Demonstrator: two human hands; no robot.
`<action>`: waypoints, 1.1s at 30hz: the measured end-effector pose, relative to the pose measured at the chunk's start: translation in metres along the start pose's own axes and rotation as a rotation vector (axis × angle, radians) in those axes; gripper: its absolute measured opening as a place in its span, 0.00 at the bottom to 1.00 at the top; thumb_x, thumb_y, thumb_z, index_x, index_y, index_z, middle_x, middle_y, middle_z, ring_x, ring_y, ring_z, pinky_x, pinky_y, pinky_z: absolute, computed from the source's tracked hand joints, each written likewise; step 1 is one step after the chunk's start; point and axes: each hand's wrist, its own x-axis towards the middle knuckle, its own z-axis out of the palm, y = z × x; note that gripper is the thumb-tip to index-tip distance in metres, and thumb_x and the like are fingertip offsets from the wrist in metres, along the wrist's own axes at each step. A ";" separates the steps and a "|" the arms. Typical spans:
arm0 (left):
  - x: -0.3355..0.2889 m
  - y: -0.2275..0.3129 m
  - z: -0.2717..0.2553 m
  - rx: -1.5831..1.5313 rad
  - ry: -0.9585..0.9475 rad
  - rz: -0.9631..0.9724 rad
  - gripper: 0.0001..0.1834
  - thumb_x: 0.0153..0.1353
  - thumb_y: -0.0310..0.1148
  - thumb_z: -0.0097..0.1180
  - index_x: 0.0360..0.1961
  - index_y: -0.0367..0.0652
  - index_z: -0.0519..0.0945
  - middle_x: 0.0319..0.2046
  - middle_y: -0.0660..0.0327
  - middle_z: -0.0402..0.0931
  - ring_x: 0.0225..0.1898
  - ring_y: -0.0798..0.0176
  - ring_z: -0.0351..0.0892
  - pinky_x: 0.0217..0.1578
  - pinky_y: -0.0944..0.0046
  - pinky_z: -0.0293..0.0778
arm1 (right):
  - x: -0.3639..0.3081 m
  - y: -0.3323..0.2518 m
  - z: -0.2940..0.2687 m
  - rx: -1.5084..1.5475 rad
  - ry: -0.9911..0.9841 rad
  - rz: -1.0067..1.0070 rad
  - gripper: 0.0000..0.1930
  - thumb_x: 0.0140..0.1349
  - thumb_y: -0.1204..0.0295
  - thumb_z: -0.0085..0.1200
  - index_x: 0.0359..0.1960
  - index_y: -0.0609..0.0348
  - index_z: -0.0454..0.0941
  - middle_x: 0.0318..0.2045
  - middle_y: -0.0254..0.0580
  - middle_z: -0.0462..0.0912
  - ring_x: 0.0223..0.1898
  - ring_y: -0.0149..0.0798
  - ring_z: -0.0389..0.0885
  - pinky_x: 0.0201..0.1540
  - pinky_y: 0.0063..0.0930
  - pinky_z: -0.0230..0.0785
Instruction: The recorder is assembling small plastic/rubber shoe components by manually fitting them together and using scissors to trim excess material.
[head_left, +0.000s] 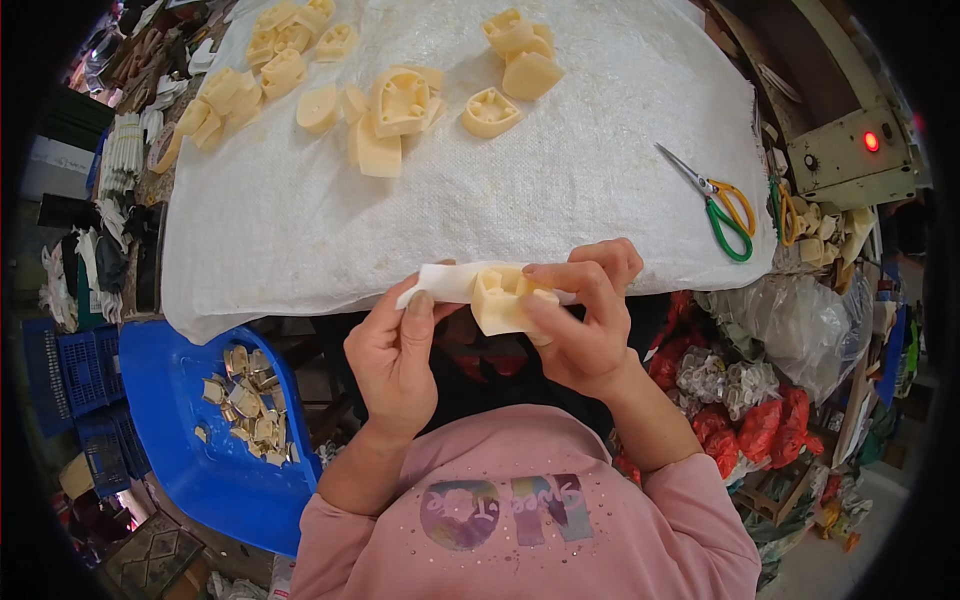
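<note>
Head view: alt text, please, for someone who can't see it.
A person's left hand pinches a white strip while the right hand holds a hollow cream piece against it. Beyond, similar pieces and scissors lie on a white woven sheet; a blue tub of small parts sits at left.

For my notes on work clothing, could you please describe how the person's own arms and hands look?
The left hand and right hand are gloveless; no watch or cable shows. The left sleeve and right sleeve are loose, plain pink and end near the elbows, part of a pink top with a multicoloured print.
</note>
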 end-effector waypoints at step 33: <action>0.006 -0.020 -0.012 -0.153 -0.510 -0.431 0.30 0.67 0.46 0.40 0.61 0.32 0.61 0.51 0.51 0.69 0.49 0.60 0.71 0.50 0.61 0.68 | -0.025 0.008 -0.004 0.005 -0.244 0.087 0.20 0.39 0.74 0.60 0.39 0.44 0.76 0.30 0.37 0.68 0.34 0.39 0.65 0.40 0.41 0.47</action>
